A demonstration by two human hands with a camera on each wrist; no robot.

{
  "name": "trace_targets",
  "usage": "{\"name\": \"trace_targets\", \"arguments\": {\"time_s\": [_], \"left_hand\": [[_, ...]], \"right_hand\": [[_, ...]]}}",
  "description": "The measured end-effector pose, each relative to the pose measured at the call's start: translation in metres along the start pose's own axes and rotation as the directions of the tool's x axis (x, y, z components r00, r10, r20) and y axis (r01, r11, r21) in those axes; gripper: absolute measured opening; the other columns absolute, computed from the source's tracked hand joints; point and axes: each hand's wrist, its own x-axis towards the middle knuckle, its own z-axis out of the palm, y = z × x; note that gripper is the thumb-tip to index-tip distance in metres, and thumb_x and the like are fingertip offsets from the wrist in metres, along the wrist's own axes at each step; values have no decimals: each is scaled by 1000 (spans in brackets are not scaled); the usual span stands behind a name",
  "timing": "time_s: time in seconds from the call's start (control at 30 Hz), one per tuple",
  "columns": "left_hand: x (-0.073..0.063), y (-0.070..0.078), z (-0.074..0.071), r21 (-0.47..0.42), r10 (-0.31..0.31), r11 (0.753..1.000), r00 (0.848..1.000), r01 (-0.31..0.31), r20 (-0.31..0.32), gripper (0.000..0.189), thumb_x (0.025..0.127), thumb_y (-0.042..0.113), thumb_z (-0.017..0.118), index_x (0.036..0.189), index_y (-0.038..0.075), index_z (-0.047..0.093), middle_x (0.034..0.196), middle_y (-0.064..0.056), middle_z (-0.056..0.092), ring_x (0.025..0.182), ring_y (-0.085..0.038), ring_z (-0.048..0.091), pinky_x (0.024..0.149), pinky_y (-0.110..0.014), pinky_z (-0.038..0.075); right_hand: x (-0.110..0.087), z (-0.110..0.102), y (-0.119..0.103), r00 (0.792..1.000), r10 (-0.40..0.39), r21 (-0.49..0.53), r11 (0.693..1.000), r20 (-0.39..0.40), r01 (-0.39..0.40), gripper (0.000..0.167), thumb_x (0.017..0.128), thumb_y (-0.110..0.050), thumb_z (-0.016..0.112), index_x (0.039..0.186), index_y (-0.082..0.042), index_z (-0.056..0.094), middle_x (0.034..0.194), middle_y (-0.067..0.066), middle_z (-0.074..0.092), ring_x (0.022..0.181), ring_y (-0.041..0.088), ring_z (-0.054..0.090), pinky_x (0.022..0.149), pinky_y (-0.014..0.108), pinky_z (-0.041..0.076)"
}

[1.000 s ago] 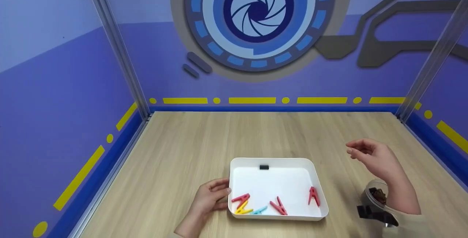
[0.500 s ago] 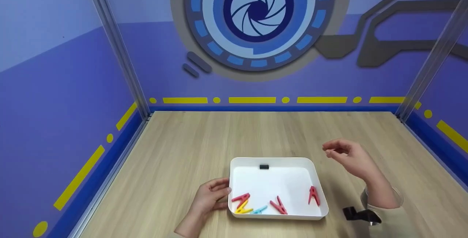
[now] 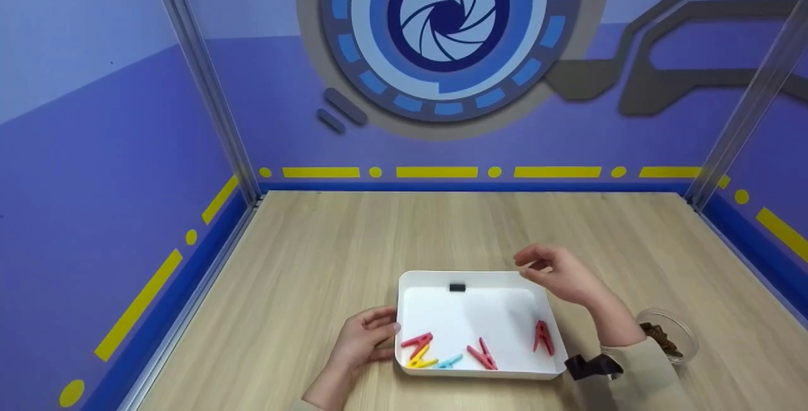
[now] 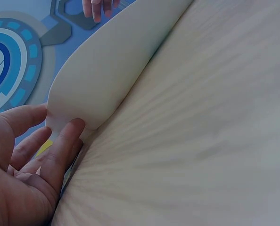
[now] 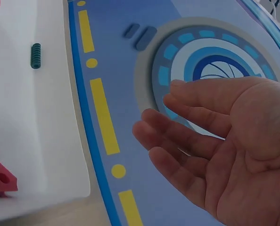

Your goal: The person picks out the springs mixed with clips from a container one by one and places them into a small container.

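Note:
My left hand (image 3: 363, 338) holds the left side of a white tray (image 3: 470, 279), its thumb at the rim and bent fingers against the outer wall. Past the tray's far right corner hovers my right hand (image 3: 555, 272), fingers loosely bent and holding nothing. Inside the tray, a red clothespin (image 3: 416, 340), a yellow clothespin (image 3: 418, 360) and a light blue clothespin (image 3: 449, 362) lie at the front left. Another red clothespin (image 3: 483, 355) is at the front middle, and one more red clothespin (image 3: 543, 338) at the right. A small dark green ribbed cylinder (image 5: 36, 56) lies by the far wall.
A clear round tub (image 3: 688, 343) with brown pieces inside stands right of the tray, partly behind my right forearm. A black wrist mount (image 3: 593, 368) sticks out below the right sleeve. Blue panels (image 3: 265, 108) and metal posts (image 3: 208, 83) border the wooden table (image 3: 303, 259).
My right hand has moved left, from near the clear tub to the tray's far right corner. The tub shows more now. The left hand and clothespins stay put.

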Motion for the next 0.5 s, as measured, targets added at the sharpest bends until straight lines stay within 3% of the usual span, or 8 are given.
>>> {"name": "trace_targets", "arguments": {"time_s": [0.2,0.5], "left_hand": [[-1,0,0,-23,13,1000,1000,-13,9,50,93,11,75,140,1,60,133,-20,68,104,-22,75,71,-35,66],[1,-1,1,-29,12,1000,1000,-12,10,50,93,11,75,140,0,60,134,-20,68,105,-22,74,72,-36,66]], "right_hand": [[16,21,-10,992,-77,-41,996,103,82,23,96,-9,70,118,-4,69,111,16,73,100,24,68,80,24,58],[38,52,-25,964,-92,-172,976,248,138,26,93,-4,73,117,0,68,108,16,72,97,28,70,87,46,62]]}}
